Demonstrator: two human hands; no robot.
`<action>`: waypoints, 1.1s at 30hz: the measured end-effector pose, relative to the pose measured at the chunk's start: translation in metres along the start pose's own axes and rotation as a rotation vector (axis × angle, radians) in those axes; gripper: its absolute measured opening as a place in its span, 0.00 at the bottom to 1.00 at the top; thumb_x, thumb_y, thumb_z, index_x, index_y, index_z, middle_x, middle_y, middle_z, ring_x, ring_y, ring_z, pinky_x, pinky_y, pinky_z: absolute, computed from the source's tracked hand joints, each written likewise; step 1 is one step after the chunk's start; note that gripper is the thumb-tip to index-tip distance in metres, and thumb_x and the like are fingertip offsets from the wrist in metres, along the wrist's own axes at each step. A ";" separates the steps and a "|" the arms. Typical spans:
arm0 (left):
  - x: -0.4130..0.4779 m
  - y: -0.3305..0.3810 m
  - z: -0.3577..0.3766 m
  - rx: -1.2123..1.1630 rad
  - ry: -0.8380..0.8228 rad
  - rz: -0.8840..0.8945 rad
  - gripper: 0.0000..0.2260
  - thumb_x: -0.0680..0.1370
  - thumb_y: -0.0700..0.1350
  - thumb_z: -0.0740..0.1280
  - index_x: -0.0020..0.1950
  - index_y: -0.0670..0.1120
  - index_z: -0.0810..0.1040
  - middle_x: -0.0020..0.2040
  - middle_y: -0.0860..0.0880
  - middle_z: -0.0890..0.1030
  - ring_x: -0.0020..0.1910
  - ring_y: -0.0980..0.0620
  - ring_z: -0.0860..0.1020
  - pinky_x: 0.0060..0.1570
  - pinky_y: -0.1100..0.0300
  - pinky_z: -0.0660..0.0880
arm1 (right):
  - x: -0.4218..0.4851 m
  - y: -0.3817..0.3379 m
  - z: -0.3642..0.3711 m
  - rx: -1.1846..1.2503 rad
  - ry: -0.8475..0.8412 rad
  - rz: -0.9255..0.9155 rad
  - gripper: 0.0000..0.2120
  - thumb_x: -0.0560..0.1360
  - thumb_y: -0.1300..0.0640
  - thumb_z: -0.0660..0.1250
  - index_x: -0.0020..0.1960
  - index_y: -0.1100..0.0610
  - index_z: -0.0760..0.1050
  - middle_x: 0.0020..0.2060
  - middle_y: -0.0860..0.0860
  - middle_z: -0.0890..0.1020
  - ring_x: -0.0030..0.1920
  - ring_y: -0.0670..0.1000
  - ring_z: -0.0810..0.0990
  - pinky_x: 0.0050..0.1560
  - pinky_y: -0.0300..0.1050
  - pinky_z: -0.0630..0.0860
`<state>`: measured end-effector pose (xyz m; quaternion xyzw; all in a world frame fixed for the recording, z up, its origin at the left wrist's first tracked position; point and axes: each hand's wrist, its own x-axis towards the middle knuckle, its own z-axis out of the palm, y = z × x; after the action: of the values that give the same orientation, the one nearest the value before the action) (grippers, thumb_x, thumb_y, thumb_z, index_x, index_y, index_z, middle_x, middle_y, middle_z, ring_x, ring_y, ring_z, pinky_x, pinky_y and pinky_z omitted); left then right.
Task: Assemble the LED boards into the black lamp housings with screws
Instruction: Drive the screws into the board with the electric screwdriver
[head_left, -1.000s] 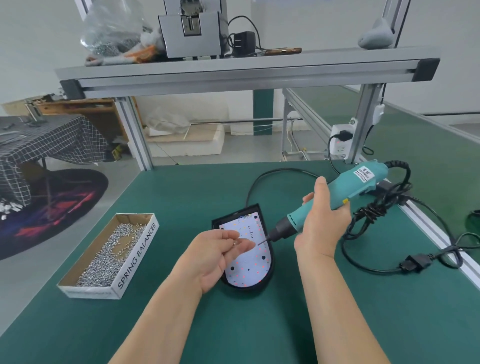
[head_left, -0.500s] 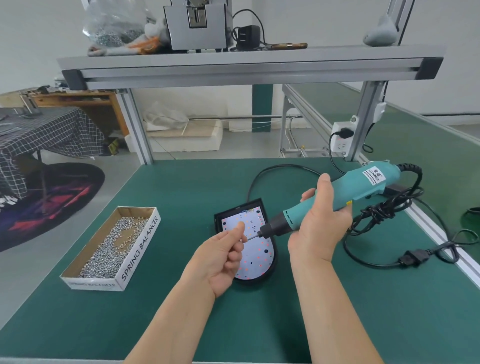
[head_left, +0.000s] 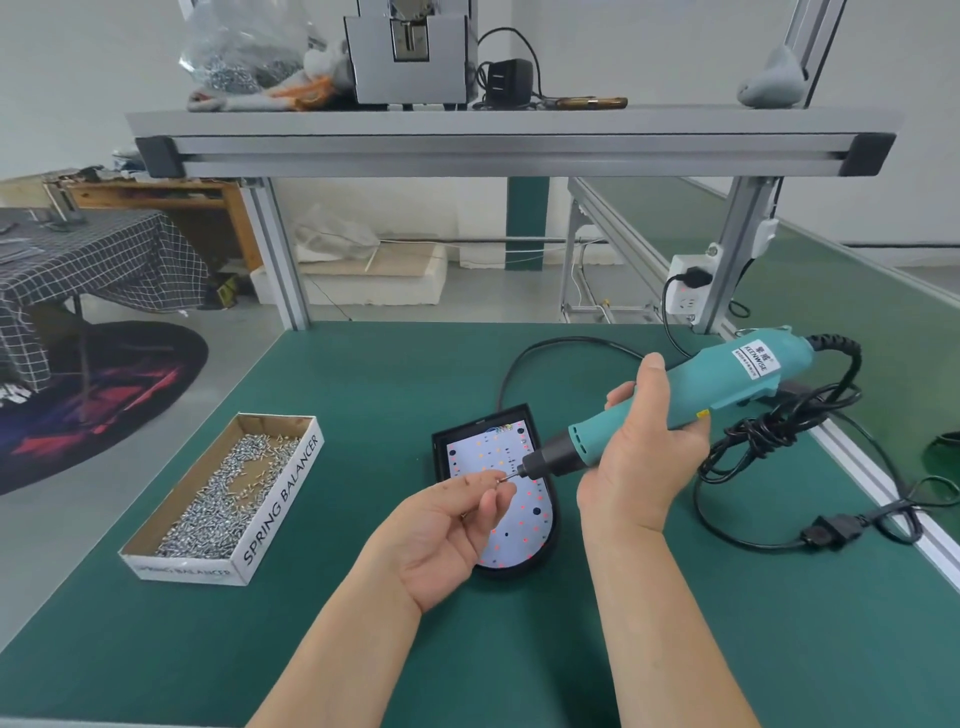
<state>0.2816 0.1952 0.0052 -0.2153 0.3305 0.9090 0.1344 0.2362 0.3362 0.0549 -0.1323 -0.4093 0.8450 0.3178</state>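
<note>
One black housing lies mid-table, with one LED board inside. Above it, the left hand pinches one screw against the tip of the one screwdriver, which the right hand grips. One box of loose screws sits to the left.

You had bare surface to pass between the screw box and the black housing; the coiled cable blocked your right side.

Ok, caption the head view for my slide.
Left hand pinches a screw at the bit of the teal screwdriver in the right hand, over the LED board in its black housing.
</note>
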 end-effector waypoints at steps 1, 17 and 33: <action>0.000 0.000 0.000 -0.002 0.002 -0.001 0.10 0.69 0.27 0.68 0.50 0.29 0.79 0.40 0.36 0.83 0.33 0.48 0.85 0.27 0.66 0.79 | 0.000 0.000 0.000 -0.002 -0.003 -0.001 0.09 0.72 0.49 0.72 0.43 0.51 0.72 0.29 0.48 0.77 0.32 0.48 0.75 0.41 0.48 0.72; 0.002 -0.025 0.005 0.500 -0.024 0.572 0.14 0.80 0.31 0.66 0.42 0.48 0.84 0.42 0.41 0.86 0.46 0.41 0.86 0.48 0.61 0.81 | 0.013 0.006 -0.001 -0.003 0.091 0.101 0.06 0.76 0.52 0.70 0.46 0.50 0.73 0.29 0.48 0.75 0.32 0.48 0.74 0.40 0.45 0.73; 0.053 0.023 -0.018 1.419 0.465 0.218 0.26 0.64 0.60 0.80 0.34 0.46 0.66 0.30 0.52 0.66 0.29 0.50 0.64 0.31 0.59 0.59 | 0.001 0.024 -0.007 -0.330 -0.302 -0.254 0.12 0.70 0.44 0.72 0.39 0.50 0.72 0.32 0.59 0.78 0.32 0.59 0.76 0.37 0.49 0.76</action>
<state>0.2320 0.1713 -0.0200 -0.2292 0.8760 0.4174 0.0769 0.2287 0.3297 0.0319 -0.0022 -0.5980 0.7301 0.3306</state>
